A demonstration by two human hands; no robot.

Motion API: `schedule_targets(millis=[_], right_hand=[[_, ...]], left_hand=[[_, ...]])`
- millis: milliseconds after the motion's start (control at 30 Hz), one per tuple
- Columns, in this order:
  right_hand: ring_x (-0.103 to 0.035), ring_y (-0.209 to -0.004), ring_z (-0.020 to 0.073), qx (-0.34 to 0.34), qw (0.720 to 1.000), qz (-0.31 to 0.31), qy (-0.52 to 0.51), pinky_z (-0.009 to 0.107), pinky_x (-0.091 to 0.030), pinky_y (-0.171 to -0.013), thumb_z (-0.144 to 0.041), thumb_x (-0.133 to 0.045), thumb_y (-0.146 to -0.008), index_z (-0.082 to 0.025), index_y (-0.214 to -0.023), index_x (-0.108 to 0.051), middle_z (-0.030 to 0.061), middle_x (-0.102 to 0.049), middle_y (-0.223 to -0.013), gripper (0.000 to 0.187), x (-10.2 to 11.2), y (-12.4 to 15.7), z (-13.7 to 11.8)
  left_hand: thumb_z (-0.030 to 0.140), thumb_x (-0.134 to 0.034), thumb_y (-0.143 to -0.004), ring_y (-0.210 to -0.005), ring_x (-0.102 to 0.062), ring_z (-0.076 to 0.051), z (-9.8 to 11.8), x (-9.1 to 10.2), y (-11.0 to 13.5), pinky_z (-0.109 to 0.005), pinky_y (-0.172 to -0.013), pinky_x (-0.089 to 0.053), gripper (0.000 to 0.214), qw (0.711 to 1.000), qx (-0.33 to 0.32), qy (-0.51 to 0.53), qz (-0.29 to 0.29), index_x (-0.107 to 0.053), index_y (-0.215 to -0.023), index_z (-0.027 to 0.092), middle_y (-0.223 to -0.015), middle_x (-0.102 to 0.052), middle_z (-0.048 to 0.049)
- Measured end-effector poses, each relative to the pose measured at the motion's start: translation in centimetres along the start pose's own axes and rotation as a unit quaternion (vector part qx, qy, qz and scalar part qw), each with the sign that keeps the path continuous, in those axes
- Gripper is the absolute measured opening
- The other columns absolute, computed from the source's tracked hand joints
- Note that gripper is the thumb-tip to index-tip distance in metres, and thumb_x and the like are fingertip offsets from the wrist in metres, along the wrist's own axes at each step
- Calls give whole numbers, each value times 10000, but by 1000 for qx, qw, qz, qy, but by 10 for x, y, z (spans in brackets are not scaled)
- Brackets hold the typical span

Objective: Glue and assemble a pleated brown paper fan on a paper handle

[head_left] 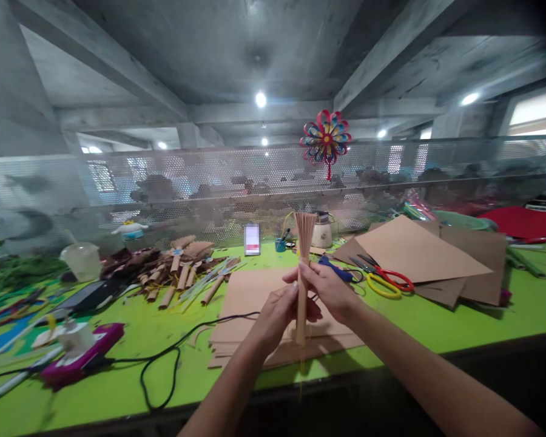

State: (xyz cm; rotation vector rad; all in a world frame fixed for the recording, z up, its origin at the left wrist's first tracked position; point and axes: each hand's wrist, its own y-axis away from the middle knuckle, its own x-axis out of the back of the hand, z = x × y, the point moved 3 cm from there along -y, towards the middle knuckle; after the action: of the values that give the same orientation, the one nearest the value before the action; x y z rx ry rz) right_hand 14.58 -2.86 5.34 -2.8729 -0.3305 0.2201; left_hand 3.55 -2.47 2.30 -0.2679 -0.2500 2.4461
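A pleated strip of brown kraft paper (pixel 304 233) stands upright in front of me, its folds fanned a little at the top. My left hand (pixel 279 311) pinches it around the middle. Slightly higher, my right hand (pixel 328 290) is closed on the same folded paper, thumb on the near side. A thin yellow thread (pixel 301 364) hangs from its lower end. Under my hands lies a stack of flat brown paper sheets (pixel 250 291). Scissors with red and yellow handles (pixel 384 284) lie to the right of my right hand.
On the green table (pixel 195 376), rolled brown paper pieces (pixel 182 276) pile up at left. A black cable (pixel 177 346) runs from a purple power strip (pixel 84 355). A phone (pixel 252 239) stands at the back. Large brown sheets (pixel 423 249) lie right, beside a blue tool (pixel 337 269).
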Motion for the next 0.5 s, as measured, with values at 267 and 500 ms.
schedule_targets(millis=[267,500], right_hand=[[-681,-719,173,51,989,88,-109,335,-520,-789,-454,-632,-802,-151,-806,-534,53,-696,-712,319,3,-4,-2],[-691,-628,214,10,982,40,-182,378,-531,-655,-346,-477,-921,-144,-916,-498,84,-692,-711,203,-13,8,-5]], left_hand=[[433,-361,-930,-684,-532,-171,11,8,33,-255,-655,-406,387,933,-39,-351,67,-642,-921,166,-757,-620,-42],[303,-406,-910,-788,-579,-190,11,0,67,-287,-735,-435,294,963,21,-269,9,-592,-1092,166,-904,-659,-79]])
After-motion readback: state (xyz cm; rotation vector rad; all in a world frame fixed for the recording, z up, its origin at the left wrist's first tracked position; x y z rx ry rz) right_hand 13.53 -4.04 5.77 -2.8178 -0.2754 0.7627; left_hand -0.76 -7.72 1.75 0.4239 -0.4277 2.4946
